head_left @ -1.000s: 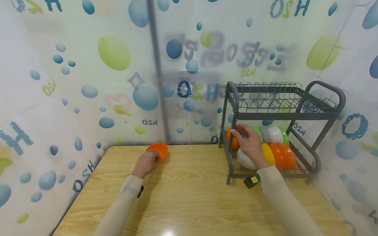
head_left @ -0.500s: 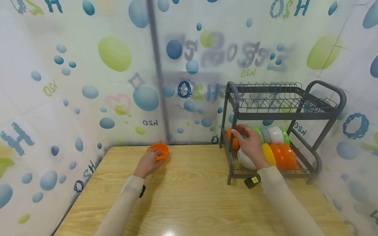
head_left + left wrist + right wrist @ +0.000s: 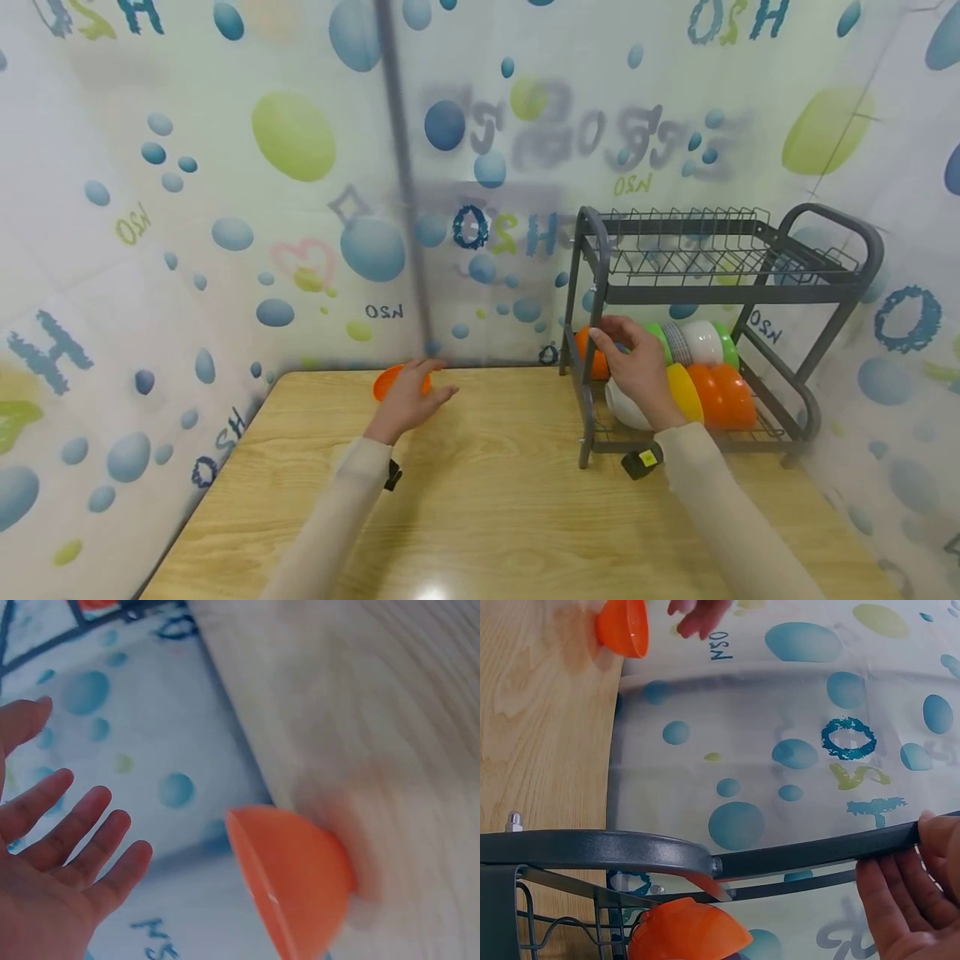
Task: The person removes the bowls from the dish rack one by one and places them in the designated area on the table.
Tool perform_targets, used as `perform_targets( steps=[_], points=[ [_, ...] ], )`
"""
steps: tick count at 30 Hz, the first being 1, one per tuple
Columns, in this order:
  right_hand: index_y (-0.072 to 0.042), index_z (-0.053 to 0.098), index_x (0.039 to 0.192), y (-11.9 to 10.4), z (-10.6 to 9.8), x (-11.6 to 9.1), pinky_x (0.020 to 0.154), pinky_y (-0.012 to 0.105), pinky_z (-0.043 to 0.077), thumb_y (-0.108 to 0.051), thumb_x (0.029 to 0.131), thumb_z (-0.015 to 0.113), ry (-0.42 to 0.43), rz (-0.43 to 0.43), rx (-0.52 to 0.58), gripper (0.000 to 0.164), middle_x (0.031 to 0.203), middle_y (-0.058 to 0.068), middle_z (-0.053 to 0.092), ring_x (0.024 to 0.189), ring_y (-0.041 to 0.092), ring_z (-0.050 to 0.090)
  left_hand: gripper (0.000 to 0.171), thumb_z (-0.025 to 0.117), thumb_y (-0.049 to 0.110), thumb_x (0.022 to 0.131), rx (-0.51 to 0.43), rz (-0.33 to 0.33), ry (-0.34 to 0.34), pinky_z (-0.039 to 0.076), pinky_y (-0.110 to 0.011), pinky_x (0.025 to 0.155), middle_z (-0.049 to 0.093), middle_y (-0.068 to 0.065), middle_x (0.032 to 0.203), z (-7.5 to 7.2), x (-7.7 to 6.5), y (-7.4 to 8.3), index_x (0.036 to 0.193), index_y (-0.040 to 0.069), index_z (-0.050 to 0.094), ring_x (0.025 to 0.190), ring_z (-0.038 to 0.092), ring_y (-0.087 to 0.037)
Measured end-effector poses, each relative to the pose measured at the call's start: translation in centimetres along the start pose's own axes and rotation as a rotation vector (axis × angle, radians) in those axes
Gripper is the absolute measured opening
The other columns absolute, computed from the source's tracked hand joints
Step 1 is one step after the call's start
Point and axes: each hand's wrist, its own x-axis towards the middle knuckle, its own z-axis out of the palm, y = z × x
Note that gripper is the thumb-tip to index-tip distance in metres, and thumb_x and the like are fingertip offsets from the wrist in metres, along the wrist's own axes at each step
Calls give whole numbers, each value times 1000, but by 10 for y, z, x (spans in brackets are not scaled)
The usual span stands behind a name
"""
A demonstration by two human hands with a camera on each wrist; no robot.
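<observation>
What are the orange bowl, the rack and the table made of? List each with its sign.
Orange bowl: likely plastic, smooth with a soft sheen.
Rack: probably metal, dark grey matte coating, thin wire grid.
Table: wood or wood-look laminate, visible grain, glossy glare spot.

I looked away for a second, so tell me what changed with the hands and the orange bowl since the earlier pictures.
The left hand let go of the orange bowl and moved right, off it, fingers now spread open. The bowl stayed on the table by the back wall. The right hand kept its place on the dish rack, with the bowls in the rack as they were.
</observation>
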Motion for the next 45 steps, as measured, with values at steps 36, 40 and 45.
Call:
perform_targets(
  steps=[36,40,45],
  points=[
    [-10,42,155,18,-37,-22,107,70,41,-35,95,74,-159,-135,-341,72,157,21,46,136,45,47,56,69,42,98,-572,128,-71,50,-40,110,63,-3,142,29,67,161,150,29,52,132,59,-22],
    [-9,38,157,24,-44,-29,108,73,37,-38,93,75,-172,-92,-393,79,157,25,42,138,48,43,55,70,40,98,-613,128,-66,52,-33,107,66,-3,138,33,77,175,149,27,53,128,62,-20],
    [-2,36,156,30,-49,-39,107,74,37,-40,92,76,-173,-69,-423,84,154,31,41,135,51,44,56,69,38,99,-614,146,-74,56,-31,100,66,-6,139,39,86,187,150,22,53,124,64,-16]
  ],
)
